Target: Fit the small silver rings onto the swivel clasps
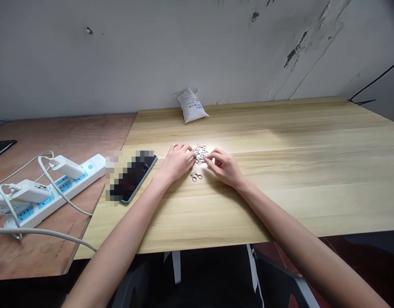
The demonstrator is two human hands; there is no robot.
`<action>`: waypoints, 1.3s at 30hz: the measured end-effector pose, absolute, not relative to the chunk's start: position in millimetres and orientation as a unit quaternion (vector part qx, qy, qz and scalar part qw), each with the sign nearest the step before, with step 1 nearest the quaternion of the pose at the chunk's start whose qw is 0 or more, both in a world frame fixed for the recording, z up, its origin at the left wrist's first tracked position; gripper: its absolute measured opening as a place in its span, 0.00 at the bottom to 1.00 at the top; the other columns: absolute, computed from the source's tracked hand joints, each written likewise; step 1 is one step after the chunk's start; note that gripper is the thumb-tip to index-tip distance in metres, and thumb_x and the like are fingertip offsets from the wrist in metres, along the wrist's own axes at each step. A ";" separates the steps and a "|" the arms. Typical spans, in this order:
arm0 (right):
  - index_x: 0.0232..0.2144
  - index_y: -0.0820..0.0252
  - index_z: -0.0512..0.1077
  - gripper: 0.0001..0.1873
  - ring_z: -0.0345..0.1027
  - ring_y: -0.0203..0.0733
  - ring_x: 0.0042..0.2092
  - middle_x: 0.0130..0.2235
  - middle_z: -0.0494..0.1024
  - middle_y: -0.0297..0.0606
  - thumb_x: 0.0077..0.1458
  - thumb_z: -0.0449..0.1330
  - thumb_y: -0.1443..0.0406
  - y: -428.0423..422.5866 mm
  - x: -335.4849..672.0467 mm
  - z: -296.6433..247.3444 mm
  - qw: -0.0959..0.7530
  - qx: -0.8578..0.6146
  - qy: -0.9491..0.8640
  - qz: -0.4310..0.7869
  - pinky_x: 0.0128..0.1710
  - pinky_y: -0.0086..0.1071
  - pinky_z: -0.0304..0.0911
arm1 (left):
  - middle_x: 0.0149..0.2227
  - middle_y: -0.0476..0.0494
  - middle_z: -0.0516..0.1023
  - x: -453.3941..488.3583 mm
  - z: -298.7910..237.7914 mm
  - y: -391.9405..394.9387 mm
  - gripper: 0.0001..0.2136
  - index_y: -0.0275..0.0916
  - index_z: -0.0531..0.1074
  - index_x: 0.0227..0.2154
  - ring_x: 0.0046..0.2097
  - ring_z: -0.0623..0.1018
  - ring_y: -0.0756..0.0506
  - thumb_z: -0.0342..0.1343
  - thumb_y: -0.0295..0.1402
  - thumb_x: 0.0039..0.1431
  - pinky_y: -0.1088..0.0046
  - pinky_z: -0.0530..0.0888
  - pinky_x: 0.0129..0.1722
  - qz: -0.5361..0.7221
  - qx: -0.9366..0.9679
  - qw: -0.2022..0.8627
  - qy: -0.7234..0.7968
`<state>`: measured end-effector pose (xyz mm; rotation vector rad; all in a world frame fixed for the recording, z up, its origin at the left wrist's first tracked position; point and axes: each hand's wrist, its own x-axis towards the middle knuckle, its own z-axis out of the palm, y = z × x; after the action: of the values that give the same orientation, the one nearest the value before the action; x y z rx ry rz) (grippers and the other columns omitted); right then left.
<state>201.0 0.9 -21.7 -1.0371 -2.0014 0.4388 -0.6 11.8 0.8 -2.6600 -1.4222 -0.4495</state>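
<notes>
A small heap of shiny metal clasps and rings (201,151) lies on the light wooden table (280,171). My left hand (177,163) rests just left of the heap, fingers curled, its fingertips pinching a small metal piece at the heap's edge. My right hand (225,167) sits to the right, its fingers also pinched together at the same spot. The piece between the fingertips is too small to name exactly. Two joined clasps (195,175) lie apart on the table between my wrists.
A phone (134,177) lies face up left of my left hand. A small white pouch (192,105) leans near the wall. On the darker table at left sit a white power strip (55,188) with chargers and cables, and another phone (1,148).
</notes>
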 end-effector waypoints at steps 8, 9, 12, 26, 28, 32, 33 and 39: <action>0.30 0.60 0.75 0.11 0.60 0.31 0.25 0.32 0.73 0.36 0.60 0.57 0.63 6.1 206.3 -19.9 0.417 -0.435 -0.775 0.190 0.28 0.29 0.57 | 0.40 0.45 0.79 -10.4 -9.0 23.4 0.07 0.44 0.79 0.38 0.45 0.71 0.42 0.56 0.35 0.62 0.60 0.63 0.49 -0.187 -0.874 0.022 -0.448; 0.30 0.60 0.75 0.10 0.60 0.31 0.25 0.33 0.73 0.36 0.60 0.57 0.63 6.3 206.4 -20.6 0.416 -0.432 -0.777 0.190 0.28 0.29 0.57 | 0.39 0.45 0.79 -11.5 -10.0 23.9 0.07 0.44 0.79 0.38 0.44 0.72 0.42 0.55 0.34 0.63 0.60 0.63 0.49 -0.193 -0.874 0.017 -0.445; 0.30 0.60 0.75 0.10 0.61 0.31 0.26 0.33 0.73 0.36 0.60 0.57 0.64 6.4 205.9 -22.9 0.415 -0.425 -0.782 0.190 0.29 0.29 0.57 | 0.36 0.46 0.80 -12.2 -9.2 23.1 0.07 0.43 0.79 0.35 0.42 0.72 0.42 0.56 0.32 0.62 0.59 0.62 0.50 -0.207 -0.875 0.008 -0.438; 0.38 0.57 0.75 0.10 0.64 0.33 0.31 0.37 0.72 0.38 0.62 0.56 0.60 -3.5 192.9 -16.5 0.425 -0.327 -0.776 0.332 0.26 0.27 0.61 | 0.38 0.45 0.81 -3.3 18.6 -8.8 0.08 0.43 0.80 0.34 0.43 0.79 0.44 0.62 0.39 0.56 0.66 0.73 0.46 -0.412 -0.735 -0.296 -0.449; 0.38 0.58 0.75 0.10 0.64 0.33 0.31 0.37 0.72 0.38 0.62 0.57 0.60 -4.2 191.6 -16.4 0.425 -0.326 -0.769 0.348 0.26 0.27 0.60 | 0.37 0.46 0.81 -1.0 17.7 -9.8 0.07 0.43 0.80 0.34 0.43 0.79 0.44 0.62 0.40 0.56 0.66 0.72 0.46 -0.410 -0.733 -0.300 -0.452; 0.34 0.58 0.75 0.12 0.63 0.33 0.30 0.33 0.71 0.37 0.62 0.56 0.59 -4.8 190.3 -14.1 0.427 -0.328 -0.763 0.359 0.25 0.27 0.59 | 0.37 0.48 0.81 1.4 17.7 -10.9 0.06 0.43 0.79 0.34 0.42 0.78 0.45 0.62 0.38 0.57 0.67 0.72 0.46 -0.413 -0.740 -0.290 -0.443; 0.33 0.58 0.75 0.13 0.63 0.34 0.30 0.32 0.71 0.36 0.63 0.55 0.58 -4.7 190.6 -13.2 0.433 -0.334 -0.758 0.357 0.25 0.27 0.58 | 0.37 0.48 0.81 1.4 17.9 -10.9 0.05 0.43 0.79 0.33 0.42 0.78 0.45 0.62 0.37 0.57 0.67 0.72 0.46 -0.415 -0.744 -0.284 -0.440; 0.29 0.59 0.70 0.15 0.60 0.34 0.29 0.29 0.68 0.34 0.63 0.54 0.56 -4.1 194.7 -9.6 0.456 -0.350 -0.722 0.385 0.27 0.28 0.58 | 0.37 0.47 0.79 3.2 18.4 -12.0 0.03 0.43 0.78 0.33 0.42 0.76 0.45 0.60 0.32 0.58 0.65 0.70 0.46 -0.400 -0.792 -0.193 -0.418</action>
<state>194.7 -4.1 -9.6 -0.8639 -1.7797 0.9494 3.2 -12.0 18.4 -2.8518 -1.5032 -1.4402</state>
